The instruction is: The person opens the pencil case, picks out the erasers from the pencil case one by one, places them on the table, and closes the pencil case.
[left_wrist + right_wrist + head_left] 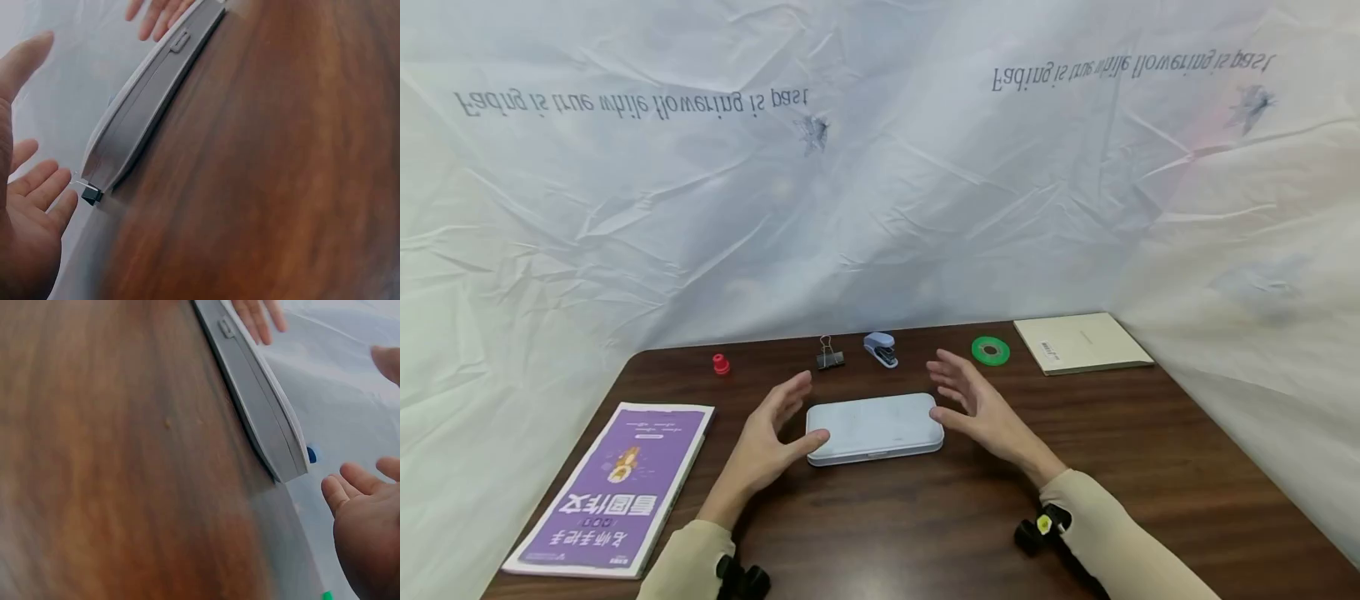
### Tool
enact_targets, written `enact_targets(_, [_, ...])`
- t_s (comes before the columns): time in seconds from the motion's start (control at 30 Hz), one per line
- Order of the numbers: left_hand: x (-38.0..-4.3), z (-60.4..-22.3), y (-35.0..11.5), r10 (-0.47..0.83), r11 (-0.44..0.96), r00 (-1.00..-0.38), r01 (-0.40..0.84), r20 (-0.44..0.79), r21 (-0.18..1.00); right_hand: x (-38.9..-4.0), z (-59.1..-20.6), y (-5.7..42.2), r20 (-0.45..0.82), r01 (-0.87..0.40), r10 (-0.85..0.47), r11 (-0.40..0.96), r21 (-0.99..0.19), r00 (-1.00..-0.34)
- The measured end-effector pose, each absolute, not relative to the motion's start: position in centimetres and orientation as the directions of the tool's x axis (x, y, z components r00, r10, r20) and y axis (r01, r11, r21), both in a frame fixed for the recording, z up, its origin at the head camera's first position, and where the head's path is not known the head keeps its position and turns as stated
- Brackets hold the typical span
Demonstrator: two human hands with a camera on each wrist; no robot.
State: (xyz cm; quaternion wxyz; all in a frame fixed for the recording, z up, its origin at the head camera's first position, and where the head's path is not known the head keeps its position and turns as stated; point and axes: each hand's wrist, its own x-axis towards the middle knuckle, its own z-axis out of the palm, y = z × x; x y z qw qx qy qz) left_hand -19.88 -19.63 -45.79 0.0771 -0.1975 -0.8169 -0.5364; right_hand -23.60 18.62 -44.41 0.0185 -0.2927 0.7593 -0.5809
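Purple book (613,492): it lies flat along the left edge of the table (940,508), with its cover up.
Red cap (721,364): it is near the far left corner, beyond the book.
Black binder clip (830,359): it is near the far edge, left of the middle, behind the white case (875,427).
Blue stapler (881,348): it is just beside the clip, on its right, also between the case and the far edge.
Green tape roll (981,356): it lies near the far edge, beyond the right hand (981,408).
Beige notebook (1084,343): it lies flat at the far right corner.
Left hand (767,437): the fingers and thumb are spread wide and hold nothing; in head view the thumb crosses over the left end of the case, but the left wrist view shows a gap.
White case: it lies flat and closed on the table, about midway between the left and right edges, its long side roughly along the far edge; it is between the two hands.
Right hand: the fingers are wide from the thumb, also without any object; the thumb is at the right end of the case, and the right wrist view shows them apart.
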Motion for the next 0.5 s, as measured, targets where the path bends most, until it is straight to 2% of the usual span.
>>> enact_targets(0.07, [-20.0,-46.3,-19.8,0.258,0.363,-0.906,0.413,0.336,0.835,-23.9,-45.0,18.8,0.301,-0.418,-0.498,0.14,-0.897,-0.813])
enact_targets(0.23, [-20.3,-47.3,-20.2,0.283,0.523,-0.901,0.431,0.327,0.735,-24.4,-46.2,19.1,0.262,-0.425,-0.56,0.181,-0.887,-0.786])
enact_targets(0.5, [-20.6,-47.5,-20.2,0.31,0.608,-0.898,0.44,0.312,0.661,-24.4,-46.5,19.0,0.198,-0.523,-0.588,0.455,-0.72,-0.784])
